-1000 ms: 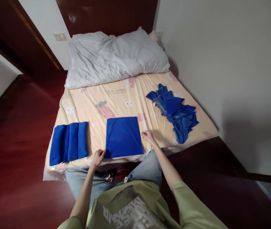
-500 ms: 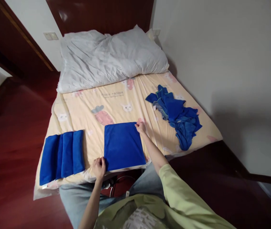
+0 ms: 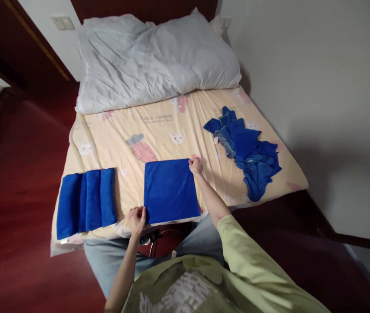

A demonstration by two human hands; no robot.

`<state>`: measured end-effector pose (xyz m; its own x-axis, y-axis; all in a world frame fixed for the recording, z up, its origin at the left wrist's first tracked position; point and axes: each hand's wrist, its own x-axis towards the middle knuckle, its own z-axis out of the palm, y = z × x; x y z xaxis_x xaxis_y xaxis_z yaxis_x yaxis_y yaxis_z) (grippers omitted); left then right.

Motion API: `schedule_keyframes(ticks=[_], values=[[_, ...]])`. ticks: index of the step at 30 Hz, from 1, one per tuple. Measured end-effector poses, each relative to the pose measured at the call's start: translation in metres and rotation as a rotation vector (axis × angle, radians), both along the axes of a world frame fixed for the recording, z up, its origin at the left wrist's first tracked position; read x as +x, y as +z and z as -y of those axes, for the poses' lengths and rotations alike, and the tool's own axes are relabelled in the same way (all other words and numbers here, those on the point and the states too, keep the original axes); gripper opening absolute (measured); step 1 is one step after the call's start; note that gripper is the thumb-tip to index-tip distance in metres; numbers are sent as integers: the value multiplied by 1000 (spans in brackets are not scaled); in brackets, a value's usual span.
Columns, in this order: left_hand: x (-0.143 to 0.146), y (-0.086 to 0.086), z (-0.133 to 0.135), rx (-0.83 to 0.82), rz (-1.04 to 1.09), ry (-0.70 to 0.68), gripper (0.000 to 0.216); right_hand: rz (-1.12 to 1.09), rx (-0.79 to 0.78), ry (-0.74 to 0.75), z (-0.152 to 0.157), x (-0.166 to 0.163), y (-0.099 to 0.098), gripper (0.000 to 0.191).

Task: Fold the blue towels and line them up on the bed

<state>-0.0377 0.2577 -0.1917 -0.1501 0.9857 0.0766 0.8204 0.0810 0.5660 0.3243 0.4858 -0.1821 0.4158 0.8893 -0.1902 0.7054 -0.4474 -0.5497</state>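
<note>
A folded square blue towel [image 3: 170, 190] lies flat near the front edge of the bed [image 3: 159, 130]. My left hand [image 3: 137, 218] is closed on its near left corner. My right hand [image 3: 196, 165] is closed in a pinch on its far right corner. To the left, several folded blue towels [image 3: 86, 205] lie side by side in a row. A crumpled heap of blue cloths [image 3: 246, 154] sits on the right side of the bed.
A large white pillow [image 3: 152, 56] fills the head of the bed. A pale wall runs along the right. Dark red wooden floor surrounds the bed on the left and near side. My knees in jeans press against the bed's front edge.
My right hand moved from the towel's near right side up to its far right corner and closed on it. My left hand stayed at the near left corner.
</note>
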Motion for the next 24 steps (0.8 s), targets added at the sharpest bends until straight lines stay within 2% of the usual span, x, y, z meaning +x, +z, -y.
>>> schedule_keyframes(ticks=[2, 5, 7, 9, 13, 16, 18, 20, 22, 24], values=[[0, 0, 0, -13, -8, -2, 40, 50, 86, 69, 19, -14, 4, 46], [0, -1, 0, -19, -4, -13, 40, 156, 236, 382, 61, -44, 8, 55], [-2, -2, 0, -19, 0, -20, 39, 190, 266, 611, 90, -60, 5, 57], [-3, -2, 0, -19, 11, -30, 39, 203, 256, 703, 109, -68, 0, 59], [-4, 0, -1, -15, 39, -57, 38, 222, 210, 566, 107, -61, -6, 62], [-4, 3, 0, 0, 45, -59, 37, 206, 167, 476, 97, -54, -2, 63], [-3, 4, 4, 5, 46, -54, 36, 196, 178, 458, 107, -52, 2, 62], [-2, 4, 14, 5, 51, -39, 34, 184, 225, 462, 136, -48, 2, 62], [-1, 4, 27, 2, 72, -25, 32, 158, 282, 436, 180, -42, -2, 60], [2, 3, 42, -8, 105, -18, 30, 115, 323, 345, 229, -33, -9, 57]])
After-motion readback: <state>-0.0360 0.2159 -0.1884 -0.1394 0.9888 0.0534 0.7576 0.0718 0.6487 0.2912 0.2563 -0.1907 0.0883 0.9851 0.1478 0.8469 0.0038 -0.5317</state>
